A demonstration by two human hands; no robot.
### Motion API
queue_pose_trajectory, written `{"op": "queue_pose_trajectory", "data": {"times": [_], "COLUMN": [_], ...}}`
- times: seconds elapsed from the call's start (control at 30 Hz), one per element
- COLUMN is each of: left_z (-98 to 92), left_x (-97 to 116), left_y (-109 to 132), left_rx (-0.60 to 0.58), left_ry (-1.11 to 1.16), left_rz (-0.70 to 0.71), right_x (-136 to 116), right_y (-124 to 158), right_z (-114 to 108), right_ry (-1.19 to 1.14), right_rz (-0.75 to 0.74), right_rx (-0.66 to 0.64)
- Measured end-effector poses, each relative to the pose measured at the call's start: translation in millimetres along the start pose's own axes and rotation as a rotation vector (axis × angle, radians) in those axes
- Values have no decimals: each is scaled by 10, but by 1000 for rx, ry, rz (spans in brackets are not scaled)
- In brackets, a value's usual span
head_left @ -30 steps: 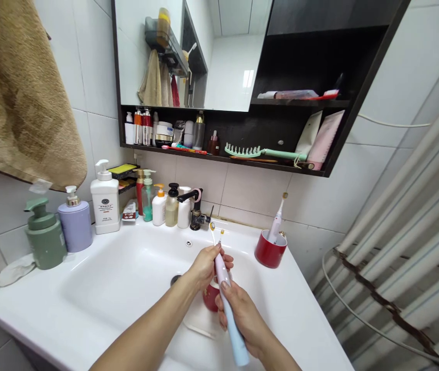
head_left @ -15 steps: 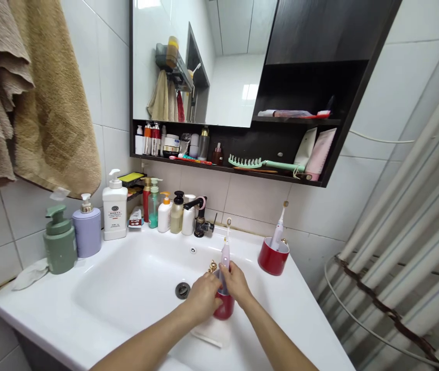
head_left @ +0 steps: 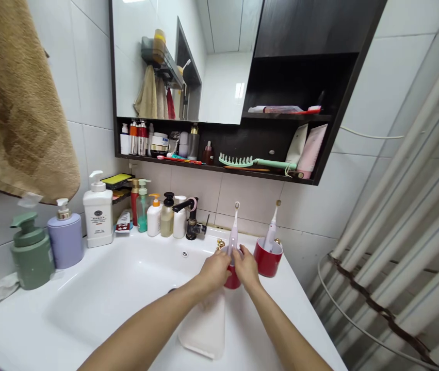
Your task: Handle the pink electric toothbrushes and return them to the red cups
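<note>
A red cup (head_left: 232, 280) with a pale inside is between my two hands over the right side of the sink. My left hand (head_left: 214, 269) grips its left side, fingers wrapped round the wall. My right hand (head_left: 247, 267) closes on the right rim, with the thumb by the base of a pale pink electric toothbrush (head_left: 233, 238). That toothbrush stands upright in the cup, brush head up. Just to the right, a second red cup (head_left: 267, 263) sits on the counter, holding another electric toothbrush (head_left: 271, 236) with a brownish head. The hands hide part of the first cup.
A white flat tray (head_left: 204, 330) lies below my wrists at the sink (head_left: 126, 288). Behind is a black faucet (head_left: 192, 221). Pump bottles (head_left: 99, 214) line the left and back. Above hangs a dark mirror cabinet (head_left: 223, 167); white pipes (head_left: 389, 232) run along the right.
Both hands and the red cup with its toothbrush have moved up and right, closer to the second cup. My right hand has shifted from the toothbrush handle to the rim. More of the white tray shows.
</note>
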State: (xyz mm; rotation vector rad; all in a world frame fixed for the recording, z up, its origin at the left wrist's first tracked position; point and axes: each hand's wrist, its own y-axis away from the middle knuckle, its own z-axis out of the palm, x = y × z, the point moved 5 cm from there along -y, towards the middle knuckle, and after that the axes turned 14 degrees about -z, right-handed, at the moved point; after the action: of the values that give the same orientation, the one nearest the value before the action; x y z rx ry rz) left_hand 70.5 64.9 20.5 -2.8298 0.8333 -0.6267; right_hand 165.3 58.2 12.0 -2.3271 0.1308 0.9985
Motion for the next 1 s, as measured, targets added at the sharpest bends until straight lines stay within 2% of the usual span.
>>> {"op": "queue_pose_trajectory", "data": {"times": [0.17, 0.33, 0.53, 0.73, 0.8, 0.87, 0.93, 1.0], "left_z": [-46, 18, 77, 31, -60, -189, -323, -482], "left_x": [175, 239, 308, 329, 289, 213, 163, 221], "left_y": [-452, -679, -816, -722, -654, -572, -457, -294], "left_rx": [34, 35, 33, 96, 176, 234, 198, 77], "left_ry": [-41, -47, -60, -3, 139, 385, 723, 1123], "left_rz": [8, -13, -37, -6, -27, -132, -261, -284], "right_x": [86, 210, 297, 271, 217, 116, -48, -278], "right_y": [-27, -65, -168, -123, -79, -36, 1, 35], "right_z": [-163, -139, -112, -151, -197, -273, -384, -525], "right_ry": [27, 8, -28, -101, -131, -167, -215, -266], "right_rz": [33, 50, 86, 71, 63, 48, 20, -24], "right_rx": [67, 48, 47, 71, 99, 137, 174, 201]}}
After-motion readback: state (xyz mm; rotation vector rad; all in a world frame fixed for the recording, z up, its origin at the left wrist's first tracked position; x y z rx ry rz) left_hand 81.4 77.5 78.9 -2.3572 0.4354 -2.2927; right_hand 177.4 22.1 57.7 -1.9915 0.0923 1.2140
